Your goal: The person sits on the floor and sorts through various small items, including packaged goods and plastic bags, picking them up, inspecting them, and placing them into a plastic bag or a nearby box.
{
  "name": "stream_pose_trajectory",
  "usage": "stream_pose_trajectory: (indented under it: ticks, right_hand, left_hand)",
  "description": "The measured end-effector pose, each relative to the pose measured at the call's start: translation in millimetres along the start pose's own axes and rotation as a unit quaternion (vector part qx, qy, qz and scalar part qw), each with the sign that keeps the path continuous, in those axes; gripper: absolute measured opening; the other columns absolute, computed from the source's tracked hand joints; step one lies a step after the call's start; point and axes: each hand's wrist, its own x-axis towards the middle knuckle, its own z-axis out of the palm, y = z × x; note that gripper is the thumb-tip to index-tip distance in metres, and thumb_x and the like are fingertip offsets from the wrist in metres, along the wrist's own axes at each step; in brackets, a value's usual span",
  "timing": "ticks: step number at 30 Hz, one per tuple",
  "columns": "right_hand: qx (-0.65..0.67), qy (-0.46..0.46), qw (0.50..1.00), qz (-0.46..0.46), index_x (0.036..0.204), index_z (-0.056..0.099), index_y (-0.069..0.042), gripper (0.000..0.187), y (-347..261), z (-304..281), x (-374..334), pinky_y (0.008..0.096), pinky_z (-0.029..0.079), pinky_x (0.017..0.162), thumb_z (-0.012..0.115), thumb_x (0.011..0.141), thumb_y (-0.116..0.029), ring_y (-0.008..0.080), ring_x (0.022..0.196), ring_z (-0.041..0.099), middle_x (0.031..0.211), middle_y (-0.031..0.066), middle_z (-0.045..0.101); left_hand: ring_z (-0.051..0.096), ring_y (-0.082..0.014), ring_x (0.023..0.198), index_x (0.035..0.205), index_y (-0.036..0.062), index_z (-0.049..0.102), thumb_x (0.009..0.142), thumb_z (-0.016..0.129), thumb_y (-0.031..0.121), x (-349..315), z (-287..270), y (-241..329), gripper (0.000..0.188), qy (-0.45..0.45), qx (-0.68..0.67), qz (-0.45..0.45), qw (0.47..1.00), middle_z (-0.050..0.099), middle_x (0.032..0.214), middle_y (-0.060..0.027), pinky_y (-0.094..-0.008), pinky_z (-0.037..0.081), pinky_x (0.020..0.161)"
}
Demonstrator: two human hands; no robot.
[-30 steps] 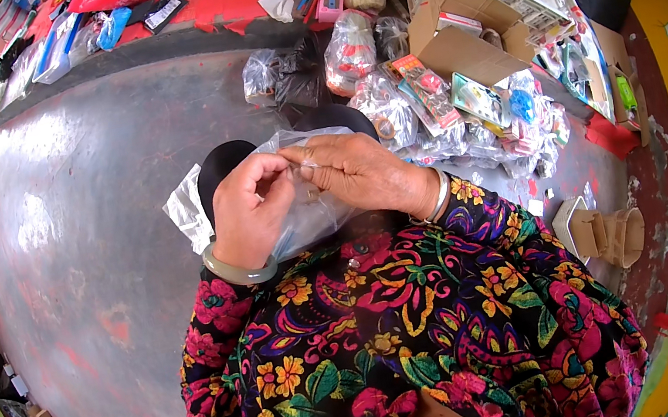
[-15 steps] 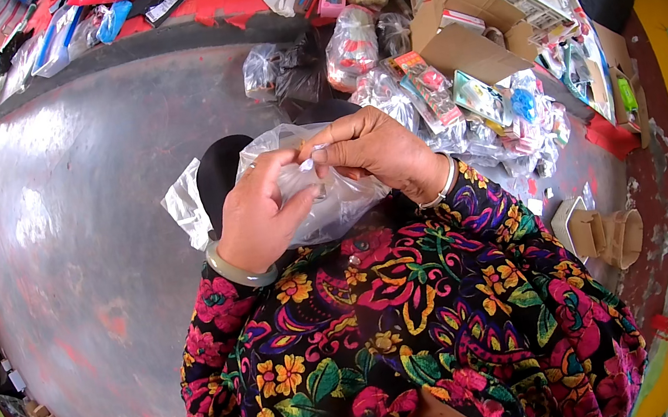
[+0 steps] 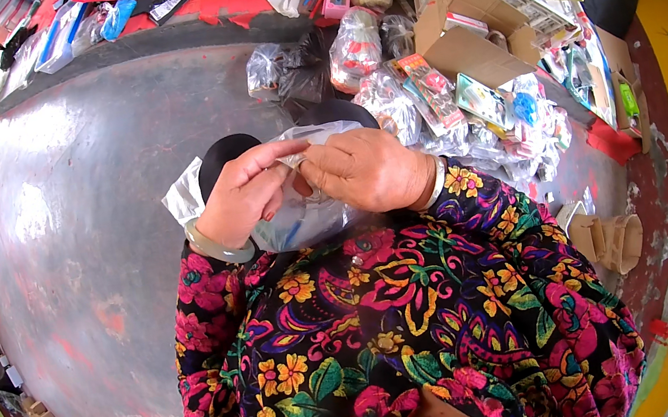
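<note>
Head camera shows me two bare hands: the left hand (image 3: pixel 237 196) and the right hand (image 3: pixel 367 169) both pinch one thin, crinkled, see-through plastic bag (image 3: pixel 325 219) at its gathered edge, just before the person's flowered shirt (image 3: pixel 377 307). Each wrist wears one smooth bangle (image 3: pixel 219 244). Leftward, glossy grey floor (image 3: pixel 86 206) stretches wide to a ledge's edge (image 3: pixel 130 48); rightward, shiny packages (image 3: pixel 471 132) crowd near one open cardboard box (image 3: pixel 474 54).

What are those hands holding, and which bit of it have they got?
A clear plastic bag. The left hand and right hand pinch a bunched-up bit between them; I can't tell if that's its opening.
</note>
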Motion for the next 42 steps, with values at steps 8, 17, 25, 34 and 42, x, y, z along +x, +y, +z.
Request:
stream_pose_trajectory:
  ticks: [8,17,25,34,42]
  right_hand:
    - [0.01,0.054,0.998,-0.014,0.09,0.057,0.002,0.031,2.3,7.0,-7.4,0.0311,0.047,0.055,0.059,0.062,-0.01,0.0221,0.07,0.057,0.082,0.0081,0.053]
    - [-0.032,0.044,0.996,0.072,0.088,0.058,-0.002,0.027,-1.0,2.0,-12.0,0.0304,0.047,0.056,0.059,0.062,-0.01,0.0208,0.071,0.058,0.083,0.0069,0.057]
    - [0.046,0.021,0.993,0.109,0.082,0.055,-0.005,0.02,-2.9,-0.9,-29.8,0.0334,0.043,0.056,0.055,0.062,-0.007,0.0252,0.067,0.054,0.074,0.0075,0.052]
    - [0.217,-0.073,0.941,0.25,0.079,0.055,-0.002,0.004,-4.9,-20.9,-12.2,0.0316,0.044,0.061,0.056,0.076,-0.004,0.0288,0.065,0.053,0.082,0.0114,0.056]
    - [0.615,-0.131,0.715,0.306,0.084,0.053,-0.002,0.008,-8.5,-19.0,6.1,0.0236,0.04,0.056,0.051,0.086,-0.01,0.0083,0.062,0.048,0.083,0.0028,0.054]
  left_hand:
    - [0.047,-0.004,0.054,0.104,0.0007,0.058,0.087,0.047,0.006,6.5,-1.6,5.1,0.021,-0.024,0.176,0.066,0.982,0.056,0.069,0.0025,-0.0193,0.037,0.049]
    - [0.055,-0.0186,0.067,0.082,0.0015,0.055,0.08,0.052,0.002,6.5,7.5,-10.7,0.004,0.147,0.435,0.33,0.825,0.056,0.08,-0.0069,-0.0274,0.043,0.056]
    - [0.051,-0.0293,0.079,0.078,0.0016,0.049,0.074,0.048,-0.002,-10.0,1.4,-15.8,0.005,0.16,0.521,0.27,0.794,0.052,0.084,-0.0119,-0.0361,0.041,0.068]
    - [0.05,-0.0168,0.069,0.076,0.0007,0.047,0.08,0.049,0.0,-15.3,0.2,-23.4,0.005,0.101,0.306,0.226,0.919,0.054,0.085,-0.0084,-0.0281,0.04,0.061]
    - [0.038,-0.004,0.047,0.082,0.0016,0.048,0.088,0.046,0.007,-20.5,13.0,-10.9,0.009,0.043,-0.306,0.044,0.95,0.056,0.089,-0.0105,-0.0169,0.03,0.042]
